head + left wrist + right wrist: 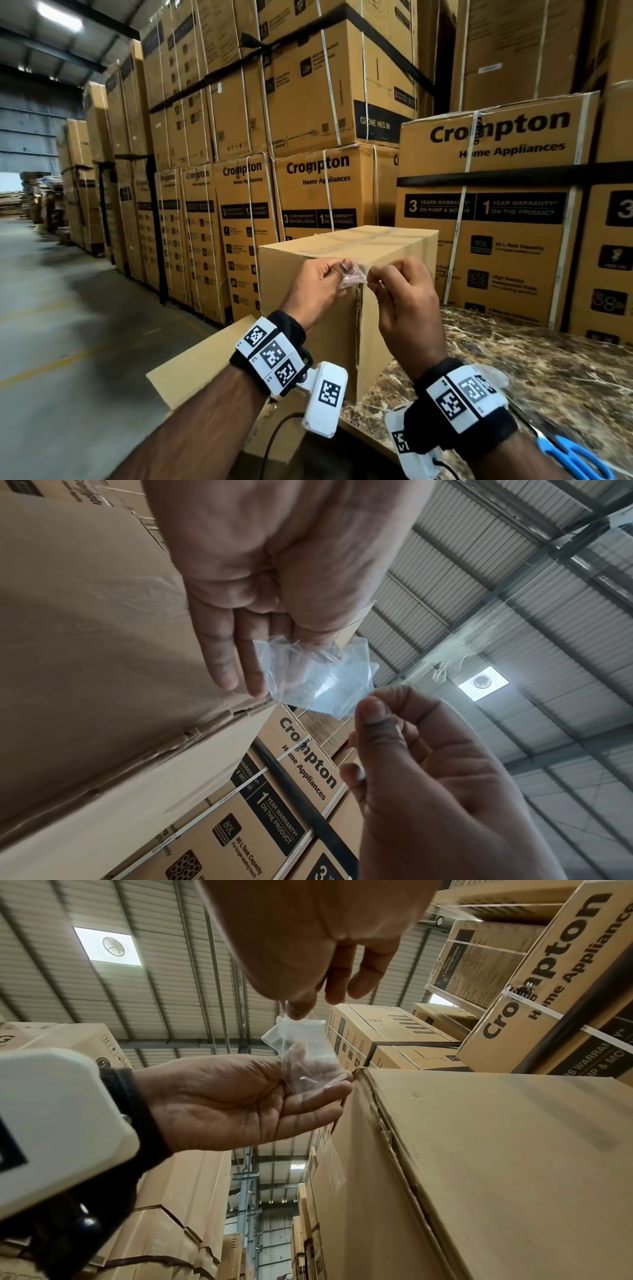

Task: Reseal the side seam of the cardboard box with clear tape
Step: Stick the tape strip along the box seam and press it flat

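Note:
A plain cardboard box (394, 245) stands on a marble table, its near vertical corner seam (358, 325) gaping slightly. Both hands hover at the top of that seam with a crumpled piece of clear tape (354, 278) between them. My left hand (342, 274) pinches one end of it between thumb and fingers. My right hand (375, 278) pinches the other end with thumb and forefinger. In the left wrist view the tape (315, 674) hangs wrinkled beside the box wall (85, 615). The right wrist view has the tape (304, 1053) draped over the left fingers (318, 1096), next to the box corner (496, 1150).
Blue scissors (568, 455) lie on the marble table (513, 359) at the lower right. A flat cardboard sheet (198, 363) sticks out under the box on the left. Tall stacks of printed appliance cartons (496, 205) stand behind. A concrete aisle (68, 308) runs along the left.

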Demonstrator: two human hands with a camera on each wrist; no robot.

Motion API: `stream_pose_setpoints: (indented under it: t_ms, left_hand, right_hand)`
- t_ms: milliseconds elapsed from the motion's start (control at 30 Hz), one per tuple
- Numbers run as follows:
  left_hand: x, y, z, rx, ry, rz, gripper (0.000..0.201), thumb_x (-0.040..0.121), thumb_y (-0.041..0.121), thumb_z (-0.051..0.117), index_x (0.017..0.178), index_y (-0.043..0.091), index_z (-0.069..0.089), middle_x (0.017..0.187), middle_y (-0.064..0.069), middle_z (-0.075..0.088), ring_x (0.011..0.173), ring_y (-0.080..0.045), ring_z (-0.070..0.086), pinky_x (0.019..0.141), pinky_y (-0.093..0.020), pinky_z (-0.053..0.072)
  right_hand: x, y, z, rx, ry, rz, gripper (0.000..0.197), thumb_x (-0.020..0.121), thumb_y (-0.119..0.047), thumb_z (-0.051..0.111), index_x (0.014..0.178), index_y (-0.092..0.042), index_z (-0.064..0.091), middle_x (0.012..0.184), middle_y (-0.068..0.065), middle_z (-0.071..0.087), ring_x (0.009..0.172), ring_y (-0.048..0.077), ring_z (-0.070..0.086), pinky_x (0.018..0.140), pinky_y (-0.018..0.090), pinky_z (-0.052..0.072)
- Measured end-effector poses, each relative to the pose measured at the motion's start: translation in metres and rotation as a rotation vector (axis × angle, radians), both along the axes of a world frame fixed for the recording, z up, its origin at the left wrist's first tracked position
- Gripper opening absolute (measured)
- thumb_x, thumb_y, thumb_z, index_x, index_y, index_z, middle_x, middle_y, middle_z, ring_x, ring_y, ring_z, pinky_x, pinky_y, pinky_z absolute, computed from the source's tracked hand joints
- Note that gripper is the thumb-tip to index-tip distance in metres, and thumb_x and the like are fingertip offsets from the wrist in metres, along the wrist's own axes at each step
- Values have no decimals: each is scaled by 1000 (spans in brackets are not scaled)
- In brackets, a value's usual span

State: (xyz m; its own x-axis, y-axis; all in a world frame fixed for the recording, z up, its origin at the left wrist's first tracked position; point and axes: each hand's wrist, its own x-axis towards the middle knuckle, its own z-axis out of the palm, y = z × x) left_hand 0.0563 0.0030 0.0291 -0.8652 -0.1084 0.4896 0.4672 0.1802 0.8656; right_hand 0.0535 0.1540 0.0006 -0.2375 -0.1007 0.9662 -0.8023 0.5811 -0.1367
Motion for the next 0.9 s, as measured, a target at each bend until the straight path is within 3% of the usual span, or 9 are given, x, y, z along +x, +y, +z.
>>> stream_pose_setpoints:
  t_ms: [267,467,600,667,733,800,867,900]
  left_hand:
    - [1,7,-1,17,-16,44,24,98,25,52,105,13,71,106,-8,73,105,-24,67,88,-36,56]
    - [-1,12,-2,70,-33,80,20,98,25,52,88,25,69,98,-5,74,95,-19,69,78,-29,56]
    - [-4,12,-3,92,-23,100,21,98,25,51,92,18,70,102,-9,74,99,-22,69,87,-38,57]
    - [-4,9,-4,78,22,132,21,98,27,52,90,26,71,102,-7,74,102,-26,69,93,-46,55]
    - [-4,3,-5,3,93,193,20,97,32,52,90,31,71,98,-3,75,99,-26,69,89,-50,55]
    - [-2,0,-5,-39,174,253,20,98,31,51,101,28,70,98,-2,75,95,-20,70,84,-42,58]
    - [0,0,-4,-53,255,270,28,98,28,52,119,16,66,108,1,73,99,-10,68,84,-27,57]
    - [1,1,-4,-64,285,268,33,98,27,53,125,12,63,114,0,71,103,-7,66,86,-22,55]
  right_hand:
    - [-3,2,-4,8,40,-28,17,83,1,66,96,-10,65,90,7,55,85,23,49,63,33,44]
    - [-7,0,-7,9,43,-34,18,82,2,67,95,-10,64,89,8,56,84,23,48,63,34,43]
    - [-8,-1,-9,-15,51,-11,19,81,3,68,96,-9,67,89,8,56,81,25,51,61,38,48]
    - [-6,-1,-9,-52,41,32,25,83,3,67,104,-11,68,92,5,56,83,22,53,63,36,49]
    - [-3,-2,-8,-140,-37,111,37,86,-2,66,121,-14,60,92,-1,55,82,14,53,65,29,49]
    - [2,-2,-6,-250,-162,226,32,90,-14,63,119,-17,53,89,-4,55,78,9,53,63,24,49]
    - [9,-5,-1,-267,-310,306,11,93,-30,57,98,-20,55,85,-3,57,76,10,55,61,29,50]
    - [11,-7,1,-254,-406,350,18,94,-36,54,91,-19,56,83,0,59,75,13,55,62,31,50]
